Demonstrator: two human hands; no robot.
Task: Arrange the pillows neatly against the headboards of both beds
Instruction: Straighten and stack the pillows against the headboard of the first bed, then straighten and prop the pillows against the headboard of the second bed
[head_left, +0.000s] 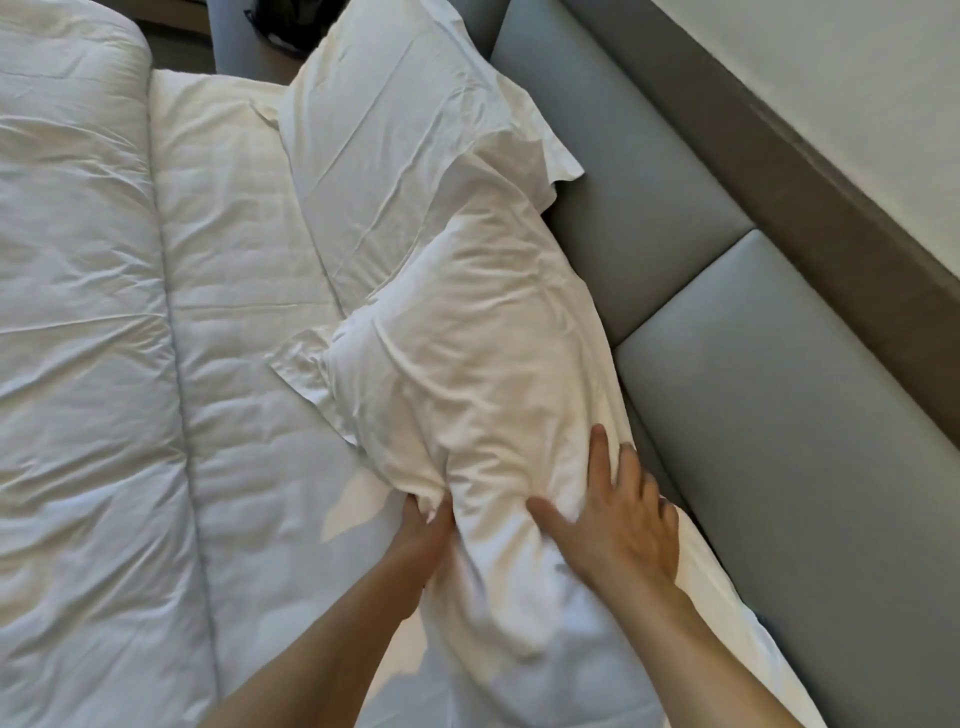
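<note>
Grey headboard (727, 364) at right. Near pillow (467, 374) long axis along it. Left hand (421, 540) fingers hidden, state unclear; right hand (613, 519) fingers spread, pressing pillow.
</note>
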